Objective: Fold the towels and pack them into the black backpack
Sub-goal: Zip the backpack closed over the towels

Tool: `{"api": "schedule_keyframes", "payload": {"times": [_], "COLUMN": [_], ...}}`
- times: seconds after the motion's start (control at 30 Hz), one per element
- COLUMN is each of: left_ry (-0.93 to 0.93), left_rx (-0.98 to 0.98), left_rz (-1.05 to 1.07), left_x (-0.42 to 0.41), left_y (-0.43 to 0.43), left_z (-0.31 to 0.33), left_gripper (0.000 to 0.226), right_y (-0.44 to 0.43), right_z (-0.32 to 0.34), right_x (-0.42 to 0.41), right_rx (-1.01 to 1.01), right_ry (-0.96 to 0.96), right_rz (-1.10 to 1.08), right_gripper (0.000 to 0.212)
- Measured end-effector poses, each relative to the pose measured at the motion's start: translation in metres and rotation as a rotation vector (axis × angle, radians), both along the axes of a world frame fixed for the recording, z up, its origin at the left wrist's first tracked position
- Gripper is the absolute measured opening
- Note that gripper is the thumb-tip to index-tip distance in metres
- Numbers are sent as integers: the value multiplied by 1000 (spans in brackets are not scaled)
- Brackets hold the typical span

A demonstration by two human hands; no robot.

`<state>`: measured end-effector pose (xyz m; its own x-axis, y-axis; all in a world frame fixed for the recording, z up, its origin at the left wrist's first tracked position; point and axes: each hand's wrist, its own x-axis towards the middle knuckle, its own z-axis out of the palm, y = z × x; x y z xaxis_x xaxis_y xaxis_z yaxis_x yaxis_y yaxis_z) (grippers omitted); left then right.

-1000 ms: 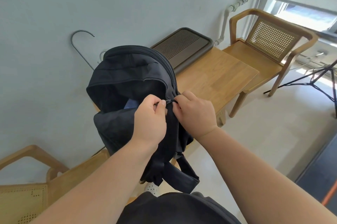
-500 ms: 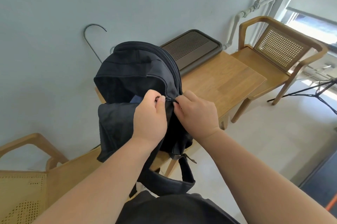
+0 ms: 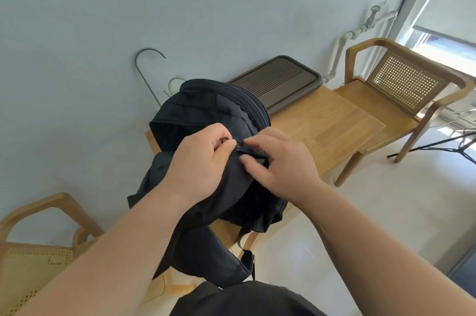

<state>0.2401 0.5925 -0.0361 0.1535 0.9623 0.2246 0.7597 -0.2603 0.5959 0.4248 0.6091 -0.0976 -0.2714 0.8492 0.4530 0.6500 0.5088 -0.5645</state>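
Two hands at zip: zip pull (image 3: 233,145) pinched by left hand (image 3: 198,161); seam beside it pinched by right hand (image 3: 280,169), likely held taut for closing. Backpack (image 3: 213,107) stood on table (image 3: 322,130); towels not seen.

My left hand (image 3: 198,161) is now apart from my right hand (image 3: 280,166), off toward 9 o'clock, dragging the zipper pull (image 3: 226,139) with it. A closed run of zip (image 3: 251,152) shows between them. The black backpack (image 3: 219,102) gapes less, and the blue towel inside no longer shows.
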Motion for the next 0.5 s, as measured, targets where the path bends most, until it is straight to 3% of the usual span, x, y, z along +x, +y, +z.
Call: {"api": "schedule_keyframes", "payload": {"times": [0.17,0.23,0.5], "left_ry": [19,39,-62], "left_rx": [-2,12,-9], "left_rz": [11,56,163], "left_x": [1,-3,-12], "left_y": [-3,2,8], "left_z": [1,2,7], "left_gripper": [18,17,19], "right_y": [9,9,10], "right_z": [8,1,-1], "right_x": [-5,-2,34], "right_rx": [14,63,65], "right_ry": [-224,-281,-332], "right_rz": [28,-11,-228], "right_gripper": [16,20,21]}}
